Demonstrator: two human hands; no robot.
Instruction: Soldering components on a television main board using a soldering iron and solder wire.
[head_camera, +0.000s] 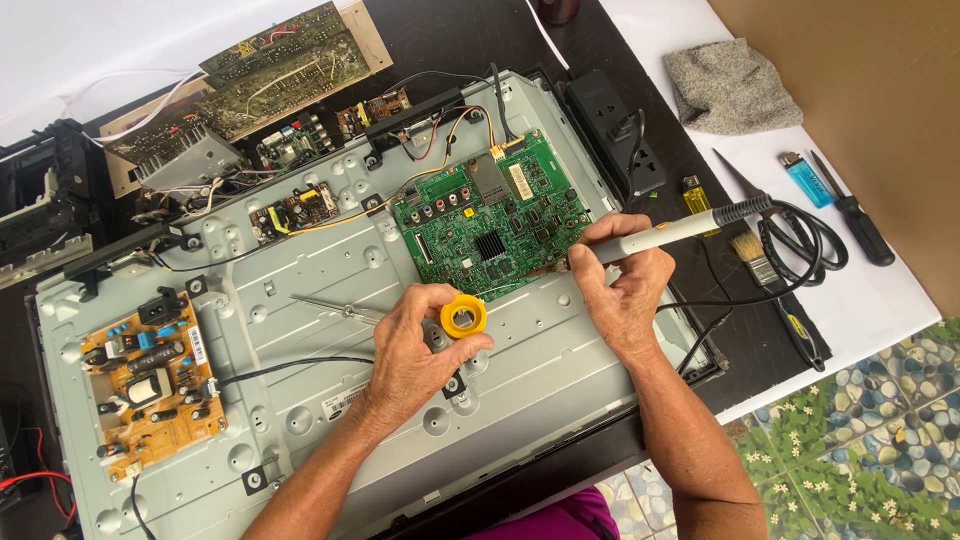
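My left hand (418, 345) grips a small yellow round tin (464, 317) and rests on the grey metal back panel (300, 340) of an opened flat screen. My right hand (622, 290) holds a grey soldering iron (665, 233) with a black cord, its tip pointing at the lower right edge of the green circuit board (495, 215). The two hands are a short way apart, just below that board.
An orange-brown power board (150, 380) sits at the panel's left. More circuit boards (270, 70) lie at the back. On the right are a black power strip (615, 125), grey cloth (730, 88), blue lighter (805, 178), screwdriver (850, 212), brush (752, 255) and tweezers (335, 308).
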